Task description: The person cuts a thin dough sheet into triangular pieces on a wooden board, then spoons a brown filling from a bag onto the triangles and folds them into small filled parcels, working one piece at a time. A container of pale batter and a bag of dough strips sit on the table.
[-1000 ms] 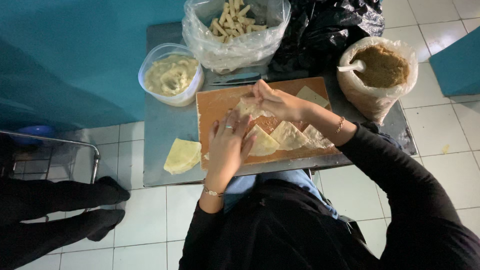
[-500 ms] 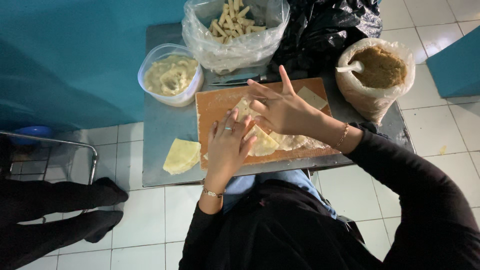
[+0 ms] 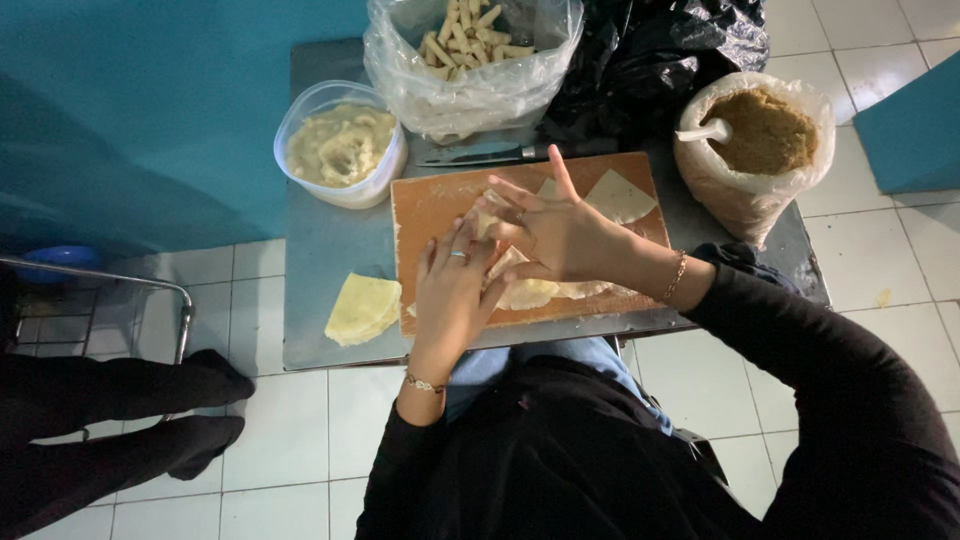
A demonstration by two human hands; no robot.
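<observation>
Pressing down together, both hands work one pale, thin pastry wrapper (image 3: 528,291) on the brown wooden cutting board (image 3: 432,208). The left hand (image 3: 452,295) lies flat with its fingers (image 3: 462,243) close together and extended, seemingly to pin the sheet so it cannot slide. The right hand (image 3: 556,232) crosses over from the other side, fingers (image 3: 520,192) partly spread, one raised clear; its fingertips meet the left hand's at a small cream-coloured roll (image 3: 484,216), probably to tuck the edge in. Whether anything is pinched beneath them I cannot tell.

A spare triangular wrapper (image 3: 620,195) waits on the board's far corner, within easy reach. A folded yellowish stack of sheets (image 3: 362,308) lies on the grey metal table (image 3: 320,240) just left of the board. Beyond stand a clear plastic tub of pale paste (image 3: 342,146), a clear plastic bag of finished rolled sticks (image 3: 470,55), and a bag of brown crumbs (image 3: 760,135) with a white spoon (image 3: 704,131), each set near the board's far edge so the hands need only reach forward.
</observation>
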